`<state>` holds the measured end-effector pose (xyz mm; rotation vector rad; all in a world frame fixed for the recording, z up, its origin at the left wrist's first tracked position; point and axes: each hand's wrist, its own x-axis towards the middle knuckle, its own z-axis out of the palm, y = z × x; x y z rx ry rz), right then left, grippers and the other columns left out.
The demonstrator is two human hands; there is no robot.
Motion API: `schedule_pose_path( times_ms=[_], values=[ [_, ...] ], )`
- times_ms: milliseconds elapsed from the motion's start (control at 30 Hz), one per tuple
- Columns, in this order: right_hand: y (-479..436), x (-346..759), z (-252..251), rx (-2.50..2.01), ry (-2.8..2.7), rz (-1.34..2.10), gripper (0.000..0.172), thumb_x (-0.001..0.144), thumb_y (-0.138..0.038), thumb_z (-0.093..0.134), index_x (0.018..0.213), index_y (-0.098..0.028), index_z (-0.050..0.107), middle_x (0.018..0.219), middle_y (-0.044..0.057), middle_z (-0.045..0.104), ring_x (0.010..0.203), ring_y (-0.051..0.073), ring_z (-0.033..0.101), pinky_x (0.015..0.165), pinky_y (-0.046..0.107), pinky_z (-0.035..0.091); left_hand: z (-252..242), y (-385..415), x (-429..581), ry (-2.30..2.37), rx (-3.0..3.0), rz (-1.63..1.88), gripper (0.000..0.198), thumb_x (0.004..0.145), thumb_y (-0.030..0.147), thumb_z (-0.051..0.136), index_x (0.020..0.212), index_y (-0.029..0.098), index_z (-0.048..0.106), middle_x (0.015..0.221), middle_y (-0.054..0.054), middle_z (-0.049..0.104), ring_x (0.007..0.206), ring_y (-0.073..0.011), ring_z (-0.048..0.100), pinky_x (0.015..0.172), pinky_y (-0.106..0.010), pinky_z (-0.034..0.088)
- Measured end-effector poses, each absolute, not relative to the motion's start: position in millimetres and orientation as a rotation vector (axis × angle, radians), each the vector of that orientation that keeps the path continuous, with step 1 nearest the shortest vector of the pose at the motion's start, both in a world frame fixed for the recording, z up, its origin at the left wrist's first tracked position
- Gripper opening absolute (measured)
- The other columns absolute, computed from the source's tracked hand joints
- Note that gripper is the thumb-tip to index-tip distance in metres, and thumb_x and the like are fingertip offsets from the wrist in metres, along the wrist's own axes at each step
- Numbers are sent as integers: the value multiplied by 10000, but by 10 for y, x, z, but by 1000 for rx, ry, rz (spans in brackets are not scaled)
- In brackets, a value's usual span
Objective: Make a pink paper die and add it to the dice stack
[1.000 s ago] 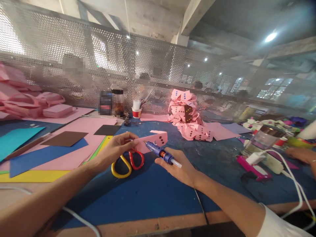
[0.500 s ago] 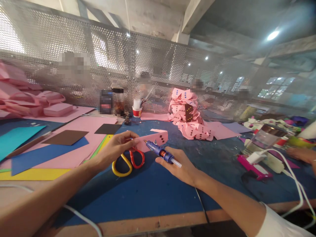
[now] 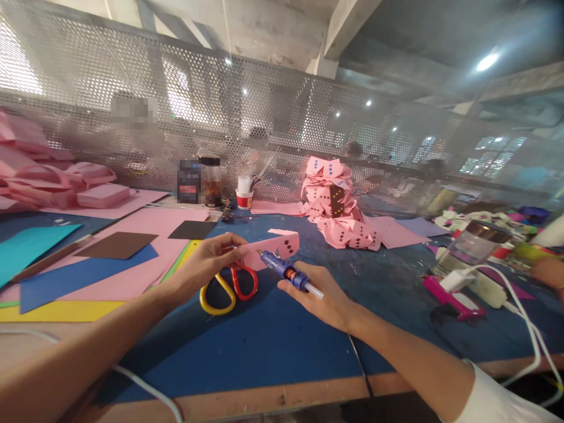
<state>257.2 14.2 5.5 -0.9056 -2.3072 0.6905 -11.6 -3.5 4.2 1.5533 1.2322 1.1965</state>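
while pinching the left end of a pink paper piece (image 3: 275, 247) with the left hand (image 3: 205, 264), holds it up a little above the blue table (image 3: 273, 346). presses thumb and fingers together on it, clamped tight. has the paper sticking out from that grip toward 3 o'clock, long and flat, with small dark dots near the far end.

grips a blue glue gun (image 3: 284, 273) in the right hand (image 3: 326, 299), fingers wrapped shut around its body. points the tip toward 10 o'clock, right at the lower edge of the pink paper piece; touching or just short of it, cannot tell.

has the pink paper piece between both hands: at 3 o'clock from the left grip, at 11 o'clock from the right one, just past the gun's tip.

lying flat on the table at 6 o'clock from the left hand: scissors (image 3: 231, 286) with one yellow loop and one red loop.

far back at 1 o'clock, a big pile of pink pieces (image 3: 339, 211) beside the metal wall with holes (image 3: 132, 88). out at 9 o'clock, coloured paper sheets (image 3: 83, 273) spread flat. out at 3 o'clock, a white cord (image 3: 524, 320) and the edge of another person's hand (image 3: 549, 273).
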Motion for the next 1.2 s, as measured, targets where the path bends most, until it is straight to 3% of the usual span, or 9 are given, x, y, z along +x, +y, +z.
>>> schedule_pose_path(
  times_ms=[433,600,767,867,1000,1200],
  values=[
    [141,2562,72,-913,-2250,723,324,894,-392,651,719,-205,454,655,-44,484,598,101,415,553,228,305,57,-30,-105,1234,1538,1199,296,865,492,680,955,210,666,866,-24,680,806,-182,621,778,-316,501],
    [112,2566,117,-935,-2162,926,294,912,-450,623,775,-207,530,602,-50,504,547,99,464,531,227,348,88,-43,-87,1230,1508,1215,277,855,480,695,931,214,676,842,-7,659,779,-160,604,782,-295,503],
    [144,2600,76,-955,-2078,1135,391,909,-547,611,751,-195,554,542,-59,500,501,86,472,537,224,392,90,-42,-85,1234,1480,1230,284,839,480,710,925,210,680,856,-6,645,780,-157,600,773,-291,512],
    [208,2605,25,-891,-2017,1230,397,916,-554,604,775,-185,568,581,-45,546,529,88,525,592,232,436,75,-31,-100,1230,1475,1250,303,831,482,716,940,201,686,894,-24,655,793,-169,614,770,-307,523],
    [267,2591,41,-764,-1874,1344,369,904,-533,632,806,-183,570,684,-29,586,490,77,529,536,235,437,70,-27,-114,1226,1448,1290,317,805,488,737,922,196,698,859,-27,670,762,-171,634,747,-309,535],
    [352,2616,121,-763,-1736,1318,411,905,-538,621,727,-171,570,668,-17,568,483,76,504,518,239,423,102,3,-158,1272,1392,1347,301,797,477,748,893,195,705,839,-24,679,777,-167,638,751,-284,528]
  ],
)
